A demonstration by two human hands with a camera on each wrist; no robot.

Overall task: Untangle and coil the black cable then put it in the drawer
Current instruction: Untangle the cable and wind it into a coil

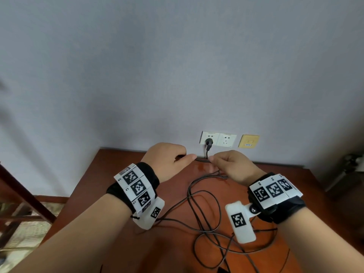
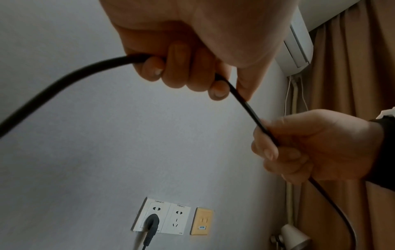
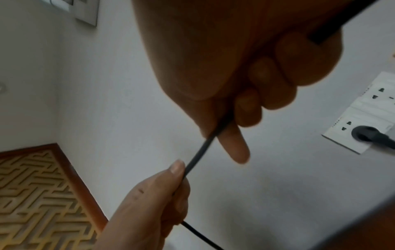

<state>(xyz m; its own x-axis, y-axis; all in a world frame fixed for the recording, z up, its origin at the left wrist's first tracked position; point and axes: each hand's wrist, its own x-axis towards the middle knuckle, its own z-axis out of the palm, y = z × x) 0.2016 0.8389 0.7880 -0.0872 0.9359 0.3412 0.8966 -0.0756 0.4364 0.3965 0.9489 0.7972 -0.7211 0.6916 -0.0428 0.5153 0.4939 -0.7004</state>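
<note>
Soft, even daylight fills the head view; the pale grey painted wall (image 1: 177, 66) shades darker toward its left edge. A glossy patch of glare sits on the reddish-brown wooden desk (image 1: 202, 168) just below the white double wall socket (image 1: 217, 139). Wide-angle bending curves the desk's edges. Both wrist views are dimmer, with nearby skin dark and soft-focused.

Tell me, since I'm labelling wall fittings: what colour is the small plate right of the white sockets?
Yellowish tan plate, clearest in the left wrist view.
</note>
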